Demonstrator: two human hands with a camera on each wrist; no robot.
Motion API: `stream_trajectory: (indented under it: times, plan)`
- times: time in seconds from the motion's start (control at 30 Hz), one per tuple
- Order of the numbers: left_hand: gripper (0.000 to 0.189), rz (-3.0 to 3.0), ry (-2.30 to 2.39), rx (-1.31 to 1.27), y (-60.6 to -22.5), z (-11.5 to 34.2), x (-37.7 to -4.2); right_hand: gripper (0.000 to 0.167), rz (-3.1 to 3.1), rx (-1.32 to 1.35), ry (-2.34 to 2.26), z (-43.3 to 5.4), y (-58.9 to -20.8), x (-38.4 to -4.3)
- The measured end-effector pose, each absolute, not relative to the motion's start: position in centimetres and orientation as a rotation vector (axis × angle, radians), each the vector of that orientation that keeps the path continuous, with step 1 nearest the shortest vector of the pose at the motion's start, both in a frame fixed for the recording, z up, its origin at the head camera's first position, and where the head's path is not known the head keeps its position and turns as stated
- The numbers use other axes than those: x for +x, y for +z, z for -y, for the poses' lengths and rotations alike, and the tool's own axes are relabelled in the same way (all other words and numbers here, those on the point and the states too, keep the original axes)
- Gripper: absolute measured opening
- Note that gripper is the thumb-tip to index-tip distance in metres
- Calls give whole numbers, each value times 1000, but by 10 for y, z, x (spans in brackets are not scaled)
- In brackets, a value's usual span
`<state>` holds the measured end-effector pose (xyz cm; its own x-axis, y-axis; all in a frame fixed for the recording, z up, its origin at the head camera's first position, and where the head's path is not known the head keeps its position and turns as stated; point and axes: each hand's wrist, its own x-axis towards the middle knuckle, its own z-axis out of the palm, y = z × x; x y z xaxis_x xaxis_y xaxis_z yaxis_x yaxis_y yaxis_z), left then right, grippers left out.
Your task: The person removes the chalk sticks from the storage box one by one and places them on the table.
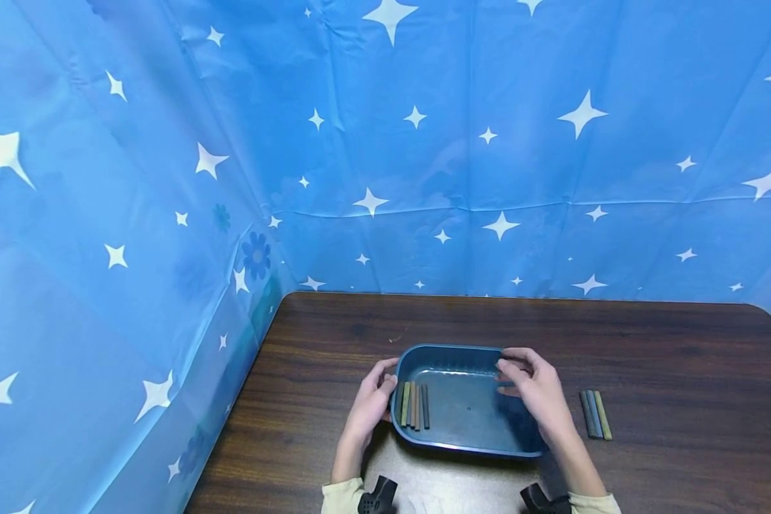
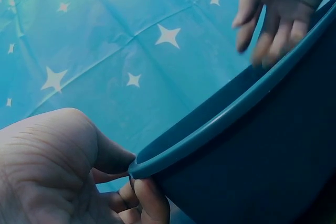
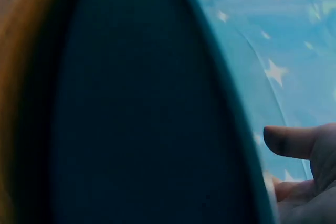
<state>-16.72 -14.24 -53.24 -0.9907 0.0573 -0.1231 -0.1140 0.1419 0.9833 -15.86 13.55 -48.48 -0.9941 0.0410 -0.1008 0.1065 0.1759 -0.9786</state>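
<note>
A dark blue plastic basin [image 1: 472, 414] stands on the table. Several thin coloured sticks [image 1: 415, 405] lie side by side inside it, against its left end. With thumb and fingers my left hand [image 1: 366, 407] pinches the basin's left rim; the left wrist view shows the thumb above and fingers beneath the rim [image 2: 144, 167]. My right hand [image 1: 545, 396] hovers over the basin's right end, its fingers [image 2: 273, 43] loosely extended, nothing visible in them. In the right wrist view, the basin's wall [image 3: 142, 103] hides part of that hand, whose thumb [image 3: 294, 142] sticks out straight.
Three more sticks [image 1: 595, 415], dark, bluish and yellow-green, lie together on the brown wooden table [image 1: 694, 400], right of my right hand. A blue curtain with white stars [image 1: 450, 164] hangs behind the table and along its left side.
</note>
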Motion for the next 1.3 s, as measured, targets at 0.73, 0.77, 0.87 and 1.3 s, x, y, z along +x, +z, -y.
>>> stream_trajectory:
  times: [0.73, 0.77, 0.87, 1.3]
  plan:
    - [40, -2249, 2037, 4, -536, 137, -168, 45, -2604, -388, -1286, -41, -519, -161]
    - [40, -2251, 2037, 6, -536, 137, -168, 45, -2619, -399, -1262, -38, -519, -162]
    - [39, -2261, 2033, 7, -536, 139, -169, 43, -2666, -404, -1205, -28, -519, -164]
    - [39, -2275, 2017, -49, -537, 142, -169, 41, -2785, -412, -1195, -12, -521, -169]
